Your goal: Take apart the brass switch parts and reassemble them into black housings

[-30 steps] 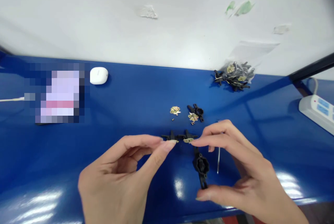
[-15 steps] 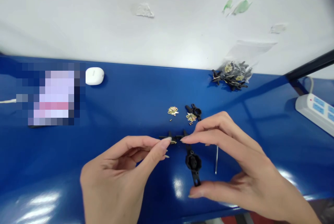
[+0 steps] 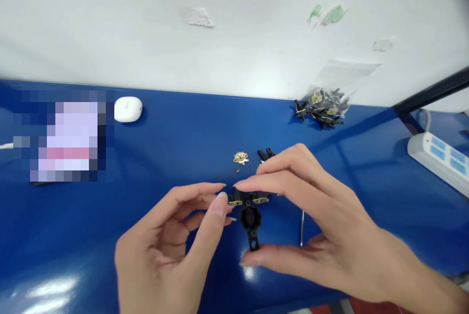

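My right hand (image 3: 315, 216) holds a black plastic part with a round cup (image 3: 250, 218) and a slotted arm, upright between thumb below and index finger above. Behind its upper end are black pieces bearing a left brass plate (image 3: 236, 202) and a right brass plate (image 3: 261, 200); how they join is hidden. My left hand (image 3: 172, 240) has its thumb and a finger at the left end of these pieces, with its index finger raised off. On the table beyond lie a loose brass plate (image 3: 241, 158), a tiny screw (image 3: 238, 171) and another black part (image 3: 266, 154), partly behind my right fingers.
A thin metal rod (image 3: 302, 228) lies beside my right hand. Farther back is a clear bag (image 3: 328, 104) of black and brass parts. A white case (image 3: 128, 109) and a blurred-out device (image 3: 69, 138) are at left, a power strip (image 3: 439, 153) at right.
My right hand has brought the cupped part leftward, up to the brass-plated pieces by my left hand. My left index finger has lifted away from its thumb. The view has shifted slightly.
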Motion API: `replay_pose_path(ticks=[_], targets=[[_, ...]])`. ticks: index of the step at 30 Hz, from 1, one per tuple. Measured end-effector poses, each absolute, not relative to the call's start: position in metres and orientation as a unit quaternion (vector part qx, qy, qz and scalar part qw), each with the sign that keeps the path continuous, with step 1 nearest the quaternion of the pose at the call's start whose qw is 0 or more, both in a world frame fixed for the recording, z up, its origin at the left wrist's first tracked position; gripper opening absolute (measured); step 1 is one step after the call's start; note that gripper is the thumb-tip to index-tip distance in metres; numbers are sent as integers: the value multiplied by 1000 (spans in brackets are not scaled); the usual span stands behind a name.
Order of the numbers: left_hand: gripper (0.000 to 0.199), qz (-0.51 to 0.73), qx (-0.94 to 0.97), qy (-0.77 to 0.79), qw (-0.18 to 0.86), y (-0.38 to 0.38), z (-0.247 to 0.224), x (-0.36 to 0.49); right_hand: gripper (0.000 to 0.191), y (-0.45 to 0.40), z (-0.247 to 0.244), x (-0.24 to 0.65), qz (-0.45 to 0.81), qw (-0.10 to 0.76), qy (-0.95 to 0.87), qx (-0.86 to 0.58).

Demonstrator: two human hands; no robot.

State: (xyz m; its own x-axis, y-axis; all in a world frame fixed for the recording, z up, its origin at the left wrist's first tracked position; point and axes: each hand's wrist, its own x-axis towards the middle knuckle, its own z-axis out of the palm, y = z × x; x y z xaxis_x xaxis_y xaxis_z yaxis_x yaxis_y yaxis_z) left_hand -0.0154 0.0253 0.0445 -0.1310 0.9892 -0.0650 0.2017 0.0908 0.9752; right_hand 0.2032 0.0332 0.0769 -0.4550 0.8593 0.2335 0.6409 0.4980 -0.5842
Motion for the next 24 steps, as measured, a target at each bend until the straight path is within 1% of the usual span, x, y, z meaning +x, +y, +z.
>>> replay_pose_path(ticks=[3, 5, 6, 8, 9, 10, 11, 12, 16, 18, 20, 21, 22, 24], targets=[[10, 429, 505, 654, 366, 25, 46, -16, 57, 41, 76, 200, 219, 274, -823, -447], [26, 430, 499, 678, 326, 24, 46, -16, 57, 43, 74, 198, 222, 289, -818, -446], [31, 438, 500, 669, 332, 24, 46, -15, 57, 43, 72, 197, 224, 297, -815, -445], [12, 453, 510, 619, 389, 24, 46, -14, 52, 42, 68, 195, 228, 312, -811, -439], [14, 459, 510, 593, 422, 24, 46, -12, 48, 42, 65, 194, 229, 319, -811, -434], [32, 459, 508, 570, 454, 24, 46, -11, 45, 42, 62, 193, 228, 325, -812, -427], [44, 458, 503, 554, 479, 24, 45, -9, 43, 41, 59, 193, 227, 330, -814, -420], [48, 456, 498, 553, 488, 24, 45, -8, 41, 41, 55, 193, 224, 335, -816, -415], [46, 440, 496, 568, 487, 26, 40, -7, 40, 39, 45, 194, 216, 336, -819, -412], [47, 436, 498, 566, 491, 28, 38, -8, 47, 39, 45, 196, 236, 328, -817, -411], [46, 441, 488, 583, 477, 29, 37, -8, 58, 41, 48, 201, 285, 315, -807, -410], [44, 443, 480, 597, 467, 29, 37, -8, 61, 42, 50, 204, 309, 312, -797, -414], [43, 444, 471, 609, 458, 29, 38, -8, 59, 44, 52, 207, 326, 315, -785, -423], [40, 440, 461, 621, 456, 28, 39, -8, 42, 51, 53, 212, 321, 341, -753, -461]])
